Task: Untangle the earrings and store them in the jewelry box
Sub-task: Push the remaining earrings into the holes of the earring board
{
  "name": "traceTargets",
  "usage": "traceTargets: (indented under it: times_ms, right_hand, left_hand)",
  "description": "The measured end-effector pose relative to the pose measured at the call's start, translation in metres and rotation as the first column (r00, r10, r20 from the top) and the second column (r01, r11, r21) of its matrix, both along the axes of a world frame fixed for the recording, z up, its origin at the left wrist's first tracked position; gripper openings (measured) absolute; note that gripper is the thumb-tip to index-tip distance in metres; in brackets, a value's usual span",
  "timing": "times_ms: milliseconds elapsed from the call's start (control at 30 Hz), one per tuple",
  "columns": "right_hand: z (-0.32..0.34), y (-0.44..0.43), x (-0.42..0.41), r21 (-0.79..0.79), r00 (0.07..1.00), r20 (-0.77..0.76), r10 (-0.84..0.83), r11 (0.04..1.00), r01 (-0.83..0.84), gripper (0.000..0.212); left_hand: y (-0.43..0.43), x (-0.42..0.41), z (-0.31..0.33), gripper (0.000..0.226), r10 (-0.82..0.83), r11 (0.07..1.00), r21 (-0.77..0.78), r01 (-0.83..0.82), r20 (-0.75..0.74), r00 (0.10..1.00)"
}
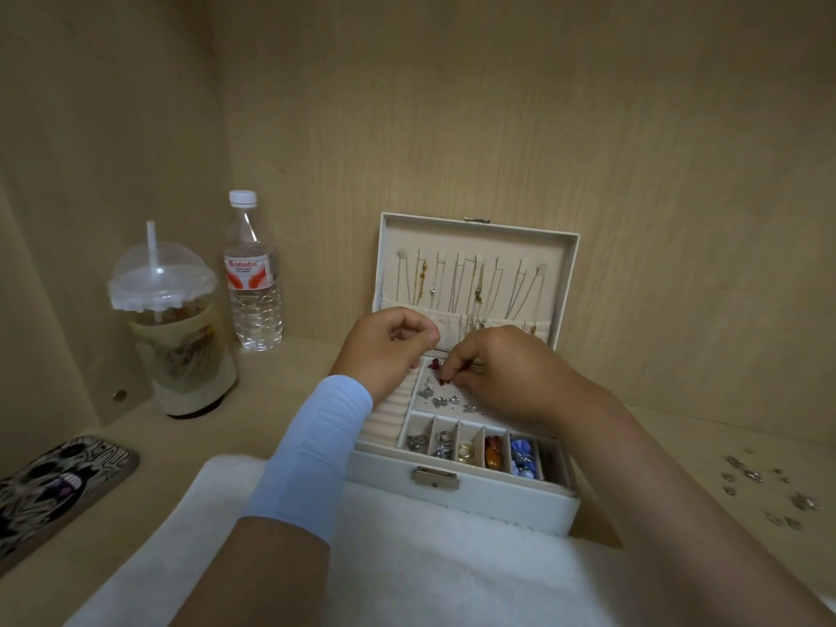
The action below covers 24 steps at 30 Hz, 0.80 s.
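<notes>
Wood-grain shelf [678, 454] was matte and flat, with a fluffy white towel [407, 558] laid at the front edge. Jewelry box [475, 495] sat on the towel, lid open, pale leatherette outside, beige velvet lining, small metal clasp; chains hung in the lid. Left hand [384, 346] hovered over the ring rolls, fingers curled in a loose fist, and I could not tell if it held anything. Right hand [502, 377] was pinched shut on a small red earring [436, 365] right over the stud panel, where silver earrings [441, 398] already lay. More loose earring pieces [764, 486] were scattered on the shelf, well apart to the right. Judgement: pinch the tiny post, not the red ornament, steady with the other hand, press straight down into the soft panel; small hard metal bits slip easily
</notes>
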State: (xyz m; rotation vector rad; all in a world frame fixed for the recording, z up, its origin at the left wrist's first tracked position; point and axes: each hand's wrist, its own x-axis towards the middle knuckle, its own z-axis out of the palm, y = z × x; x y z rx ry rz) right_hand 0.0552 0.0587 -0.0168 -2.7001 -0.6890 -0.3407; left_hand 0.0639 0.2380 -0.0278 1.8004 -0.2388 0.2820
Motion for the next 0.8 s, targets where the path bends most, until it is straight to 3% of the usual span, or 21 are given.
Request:
traceTargets:
  times_ms: [133,267,533,600,667,800]
  right_hand:
    - [0.010,-0.011,0.005,0.200,1.000,-0.020,-0.008,0.980,0.012,0.015]
    - [0.022,-0.014,-0.002,0.436,0.998,-0.037,0.059,0.899,-0.037,0.018]
    - [0.023,-0.010,-0.004,0.622,0.997,-0.019,0.072,0.781,-0.045,0.021]
    - [0.017,-0.011,-0.001,0.508,0.999,-0.034,0.002,0.861,0.015,0.015]
    - [0.010,-0.010,-0.002,0.258,0.998,-0.024,-0.054,0.964,0.058,0.006]
    - [0.002,0.001,-0.007,-0.014,0.999,0.031,-0.022,1.000,0.022,0.014]
  left_hand:
    - [-0.001,-0.002,0.002,0.007,-0.004,1.000,-0.015,0.005,0.004,1.000]
    - [-0.007,-0.008,0.010,0.003,-0.050,0.995,-0.089,0.045,-0.052,0.997]
    - [-0.010,-0.011,0.014,0.006,-0.067,0.990,-0.132,0.059,-0.062,0.996]
    - [-0.005,-0.007,0.012,0.006,0.005,0.997,-0.075,-0.006,-0.021,1.000]
    - [0.001,-0.002,0.007,0.005,0.078,0.997,0.023,-0.078,0.017,0.997]
    - [-0.001,-0.002,0.004,0.004,0.094,0.995,0.017,-0.093,-0.005,0.996]
